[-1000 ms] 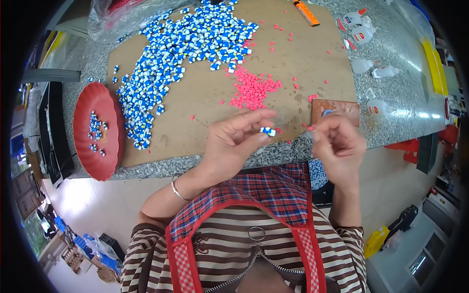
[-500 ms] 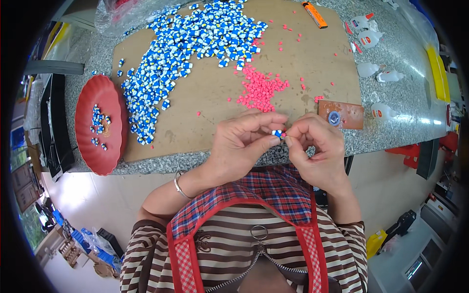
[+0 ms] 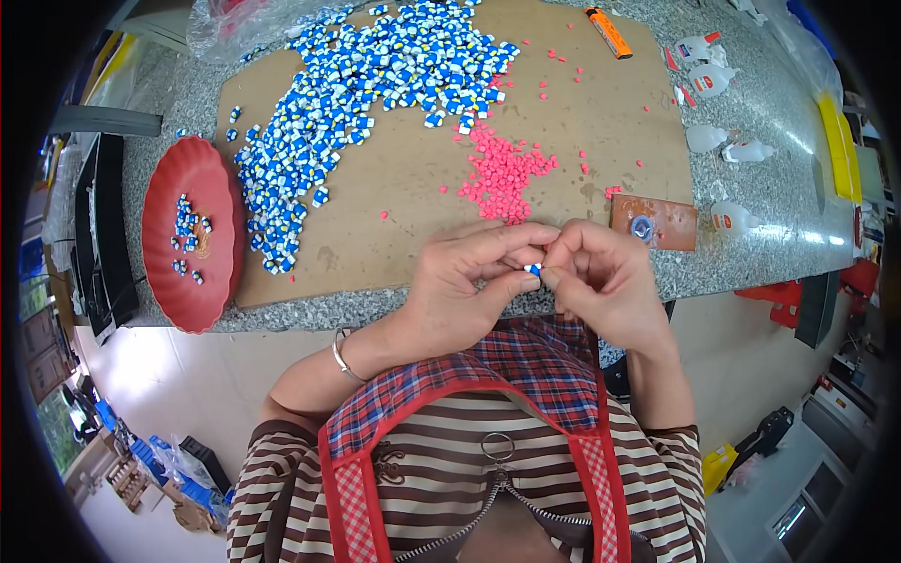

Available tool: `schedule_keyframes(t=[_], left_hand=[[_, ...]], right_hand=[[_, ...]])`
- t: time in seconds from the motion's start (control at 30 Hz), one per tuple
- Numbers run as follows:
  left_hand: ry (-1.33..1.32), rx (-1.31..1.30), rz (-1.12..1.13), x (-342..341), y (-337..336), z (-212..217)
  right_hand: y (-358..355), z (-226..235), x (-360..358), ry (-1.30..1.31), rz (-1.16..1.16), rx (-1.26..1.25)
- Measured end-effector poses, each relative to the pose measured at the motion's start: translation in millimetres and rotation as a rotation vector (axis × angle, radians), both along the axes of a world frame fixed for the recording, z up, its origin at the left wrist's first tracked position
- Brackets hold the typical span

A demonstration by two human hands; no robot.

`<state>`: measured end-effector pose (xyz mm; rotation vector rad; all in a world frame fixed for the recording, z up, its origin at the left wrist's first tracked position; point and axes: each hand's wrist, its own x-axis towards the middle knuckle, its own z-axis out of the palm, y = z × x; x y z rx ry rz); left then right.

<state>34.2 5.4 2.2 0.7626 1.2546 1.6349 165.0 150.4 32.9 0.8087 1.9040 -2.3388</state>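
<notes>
Between thumb and fingers, my left hand [image 3: 469, 277] pinches a small blue-and-white piece [image 3: 532, 269] just over the table's near edge. From the other side, my right hand [image 3: 605, 281] closes its thumb and fingertips against the same piece; the pink bit seen there before is now hidden by those fingers. Just beyond my hands lies a pile of small pink pieces [image 3: 502, 174] on a brown board [image 3: 394, 202]. A large heap of blue-and-white pieces [image 3: 375, 75], flecked with yellow, spreads over the board's far left.
At left stands a red scalloped dish [image 3: 160, 253] holding several blue-and-white pieces. A brown tile [image 3: 678, 225] with a small blue round cap [image 3: 642, 228] lies right of my hands. White glue bottles [image 3: 732, 218] stand or lie along the right; an orange-and-black box cutter [image 3: 608, 33] lies at the back.
My right thumb and fingers have closed further over the piece, covering its pink bit. Both hands remain together in nearly the same place.
</notes>
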Motion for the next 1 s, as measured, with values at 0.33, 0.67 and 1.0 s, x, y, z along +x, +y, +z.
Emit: schedule_keyframes(t=[0.33, 0.67, 1.0], left_hand=[[0.176, -0.079, 0.064, -7.8, -25.7, 4.3], [1.504, -0.815, 0.877, -156.2, -162.8, 48.2], [1.345, -0.192, 0.349, -129.9, 5.4, -8.3]], right_hand=[[-2.6, -12.6, -9.4, 0.046, 0.057, -0.147], [21.8, -38.3, -29.4, 0.261, 0.162, 1.005], [26.2, -25.3, -25.8, 0.210, 0.408, 1.280]])
